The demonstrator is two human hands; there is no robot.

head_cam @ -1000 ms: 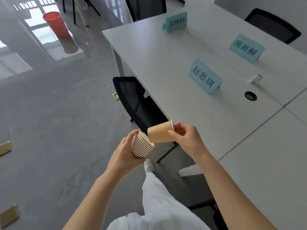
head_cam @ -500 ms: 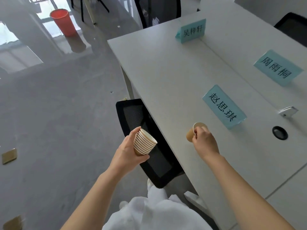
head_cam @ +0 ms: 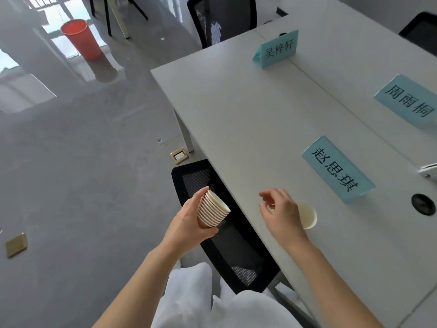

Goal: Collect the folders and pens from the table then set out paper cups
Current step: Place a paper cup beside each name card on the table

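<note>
Paper cup [head_cam: 307,214] upright on table [head_cam: 248,119], right hand [head_cam: 281,214] loose beside it, left hand [head_cam: 189,223] gripping cup stack [head_cam: 212,212]

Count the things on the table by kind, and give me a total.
Teal name cards: 3
Single paper cup: 1
Small white device at the right edge: 1
Total: 5

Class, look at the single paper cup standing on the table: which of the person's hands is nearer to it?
Right. The right hand hovers open just beside the single cup, partly in front of it. The left hand is farther off, past the table edge, gripping the cup stack.
</note>
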